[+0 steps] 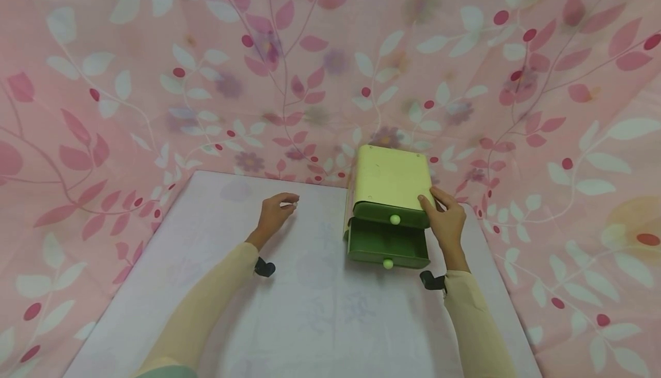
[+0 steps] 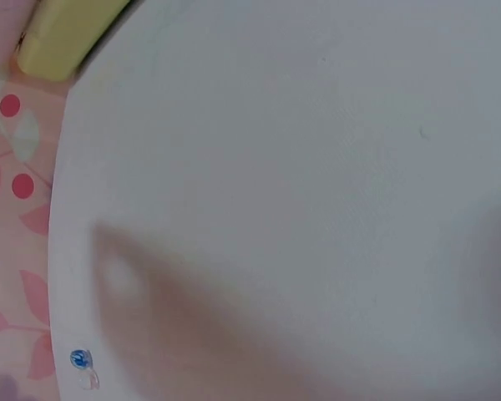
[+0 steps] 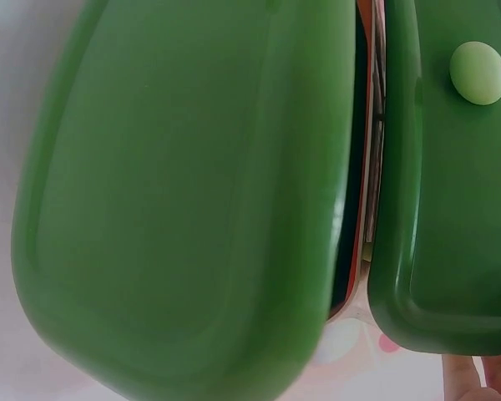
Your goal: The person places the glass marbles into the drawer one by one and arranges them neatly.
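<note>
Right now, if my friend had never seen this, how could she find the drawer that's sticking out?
Look at the white table with pink leafy cloth all round it. Near its far right corner stands a small yellow box with two green drawers, and the right hand rests on its side. The lower drawer is the one pulled out; the upper drawer above it is pushed in.

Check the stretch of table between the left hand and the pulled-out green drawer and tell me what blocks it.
Nothing visible does. The left hand hovers over bare white table, and the surface between it and the open lower drawer shows no object. The right hand rests on the far side of the drawer box.
</note>
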`<state>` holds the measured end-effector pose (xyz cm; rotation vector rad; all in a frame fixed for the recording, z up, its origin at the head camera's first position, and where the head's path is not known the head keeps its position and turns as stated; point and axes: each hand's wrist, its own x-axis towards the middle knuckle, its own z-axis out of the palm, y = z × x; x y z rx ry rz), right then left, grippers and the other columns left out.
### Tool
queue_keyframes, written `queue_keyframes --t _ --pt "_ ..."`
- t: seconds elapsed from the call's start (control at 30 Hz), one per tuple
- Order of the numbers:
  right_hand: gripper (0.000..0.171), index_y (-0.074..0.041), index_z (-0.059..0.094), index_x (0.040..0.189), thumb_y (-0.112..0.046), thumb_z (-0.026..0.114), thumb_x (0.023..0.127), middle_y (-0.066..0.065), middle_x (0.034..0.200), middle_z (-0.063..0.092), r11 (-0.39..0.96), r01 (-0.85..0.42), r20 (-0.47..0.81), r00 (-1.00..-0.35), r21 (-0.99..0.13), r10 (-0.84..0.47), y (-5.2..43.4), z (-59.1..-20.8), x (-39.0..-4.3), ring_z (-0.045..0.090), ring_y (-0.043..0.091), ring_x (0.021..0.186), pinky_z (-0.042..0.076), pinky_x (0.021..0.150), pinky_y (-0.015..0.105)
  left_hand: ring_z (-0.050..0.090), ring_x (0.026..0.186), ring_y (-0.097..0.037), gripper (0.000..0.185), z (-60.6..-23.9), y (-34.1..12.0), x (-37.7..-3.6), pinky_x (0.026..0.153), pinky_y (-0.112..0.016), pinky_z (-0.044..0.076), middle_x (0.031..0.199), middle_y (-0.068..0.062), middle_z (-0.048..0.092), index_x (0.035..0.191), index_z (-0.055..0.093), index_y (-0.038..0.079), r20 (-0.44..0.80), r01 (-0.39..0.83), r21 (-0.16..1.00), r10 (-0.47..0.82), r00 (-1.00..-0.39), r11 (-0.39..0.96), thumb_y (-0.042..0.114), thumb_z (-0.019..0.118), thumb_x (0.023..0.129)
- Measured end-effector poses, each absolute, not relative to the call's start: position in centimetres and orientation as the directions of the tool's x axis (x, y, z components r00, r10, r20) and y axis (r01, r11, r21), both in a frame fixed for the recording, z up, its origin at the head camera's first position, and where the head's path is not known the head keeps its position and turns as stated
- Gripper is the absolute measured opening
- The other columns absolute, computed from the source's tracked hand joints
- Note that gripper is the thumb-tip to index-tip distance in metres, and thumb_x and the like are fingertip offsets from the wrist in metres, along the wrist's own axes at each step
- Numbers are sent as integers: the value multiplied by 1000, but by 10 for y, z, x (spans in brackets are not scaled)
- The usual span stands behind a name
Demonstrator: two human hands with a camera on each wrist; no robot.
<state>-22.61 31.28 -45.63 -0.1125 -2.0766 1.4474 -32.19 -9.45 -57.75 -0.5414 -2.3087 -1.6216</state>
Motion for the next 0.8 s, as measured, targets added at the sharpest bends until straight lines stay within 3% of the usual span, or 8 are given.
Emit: queue_keyframes --t 0.27,0.57,0.8 --pt "41 -1 70 117 -15 82 80 16 124 64 397 -258 421 -811 -881 406 321 -470 -234 59 20 117 48 94 26 66 101 -22 24 -574 -89 -322 85 -30 55 105 -8 71 108 71 1 435 465 835 167 -885 293 -5 71 85" --pt "41 10 65 117 -6 77 82 24 125 61 413 -255 421 -821 -874 385 305 -445 -218 57 33 119 48 96 38 67 99 -22 24 -569 -83 -316 84 -30 55 104 -9 71 108 71 1 433 470 842 189 -882 266 -5 71 85" --pt "41 12 64 118 -5 76 83 25 125 60 423 -235 410 -824 -875 391 299 -439 -214 56 35 120 47 97 37 67 100 -22 24 -566 -78 -309 83 -31 56 104 -9 71 108 71 0 463 503 831 206 -862 236 -5 72 84"
